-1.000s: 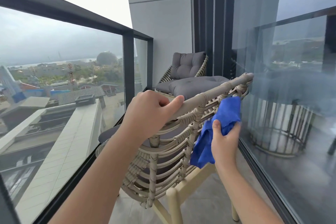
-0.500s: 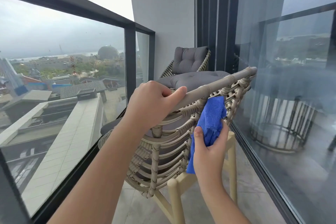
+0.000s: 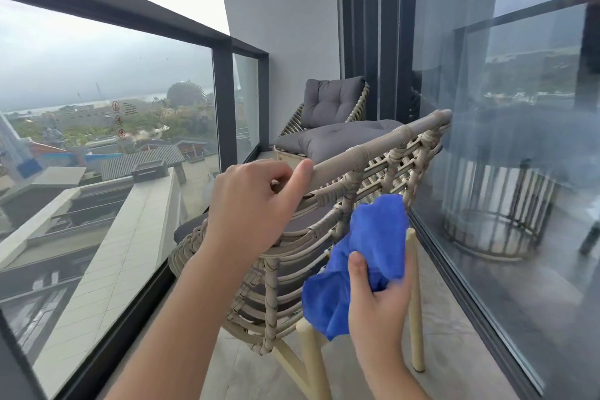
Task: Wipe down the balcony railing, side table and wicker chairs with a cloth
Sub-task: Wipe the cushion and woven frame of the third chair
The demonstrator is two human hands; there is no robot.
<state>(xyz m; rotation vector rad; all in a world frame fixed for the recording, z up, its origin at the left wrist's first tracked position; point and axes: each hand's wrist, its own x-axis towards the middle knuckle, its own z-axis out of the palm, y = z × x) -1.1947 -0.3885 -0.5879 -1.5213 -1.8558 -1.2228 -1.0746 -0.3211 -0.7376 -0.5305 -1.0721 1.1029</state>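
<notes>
A beige wicker chair (image 3: 383, 166) stands with its back toward me, tilted a little. My left hand (image 3: 256, 204) grips the left end of its top rail, thumb lying along the rail. My right hand (image 3: 376, 302) holds a bunched blue cloth (image 3: 373, 243) against the woven back, below the rail and near the right rear leg. A second wicker chair (image 3: 334, 101) with grey cushions stands farther back against the wall. The dark balcony railing (image 3: 130, 14) with glass panels runs along the left.
A glass sliding door (image 3: 519, 172) lines the right side and reflects the furniture. A grey wall (image 3: 285, 42) closes the far end. The tiled floor (image 3: 454, 334) forms a narrow strip between the railing and the door.
My right hand has drawn the cloth downward along the chair back, from just under the rail to lower on the weave. My left hand's fingers have loosened somewhat on the rail.
</notes>
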